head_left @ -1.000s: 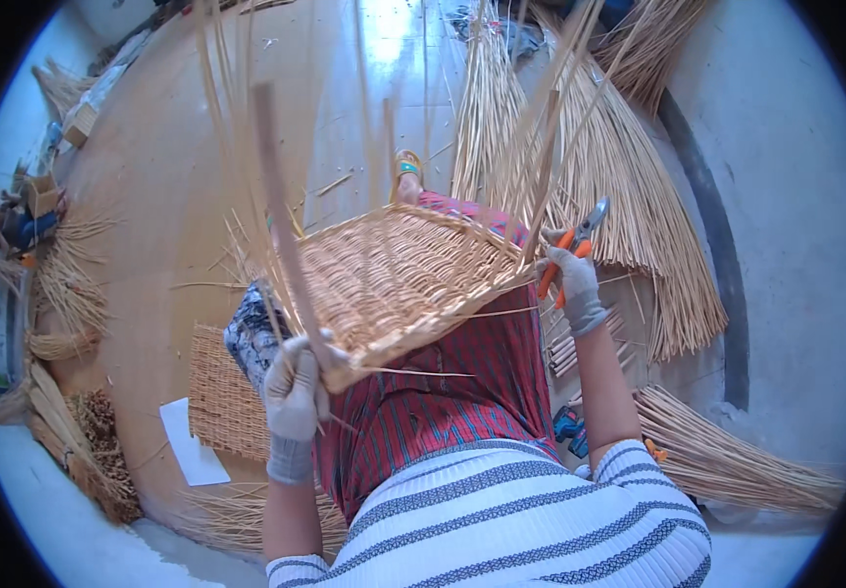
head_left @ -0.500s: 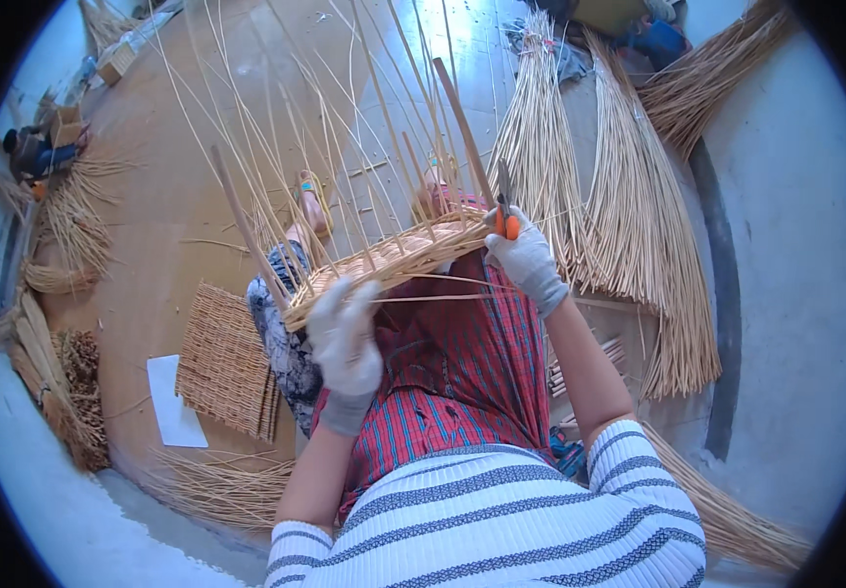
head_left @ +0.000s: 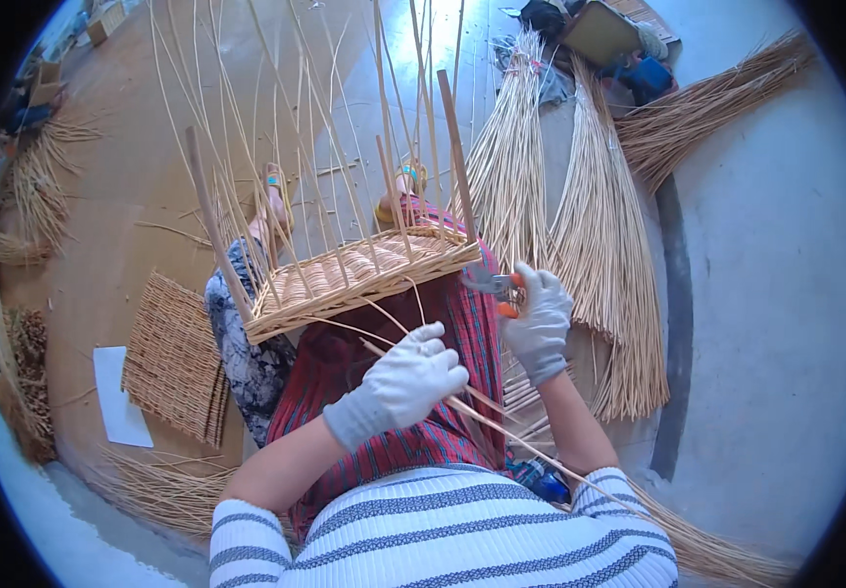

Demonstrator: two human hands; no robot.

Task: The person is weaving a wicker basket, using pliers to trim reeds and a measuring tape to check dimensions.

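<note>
A partly woven wicker basket (head_left: 364, 277) rests across my knees, with tall thin stakes and thicker corner posts standing up from its base. My left hand (head_left: 410, 374), in a pale work glove, is closed around a few wicker rods (head_left: 516, 441) in front of the basket's near edge. The rods run from the weave through my grip and trail toward my right side. In my gloved right hand (head_left: 539, 323) is a pair of pruning shears (head_left: 492, 282) with orange handles. Their blades point left, just below the basket's right corner.
Long bundles of wicker rods (head_left: 614, 265) lie on the right, beside another bundle (head_left: 712, 103) against the wall. Square woven panels (head_left: 176, 353) and a white sheet (head_left: 121, 397) lie on the floor at left. Loose rods (head_left: 163, 485) are scattered nearer to me.
My left hand has moved right and down from the basket's left end and now grips rods. My right hand has dropped from the right corner post, and the shears have swung from upright to leftward.
</note>
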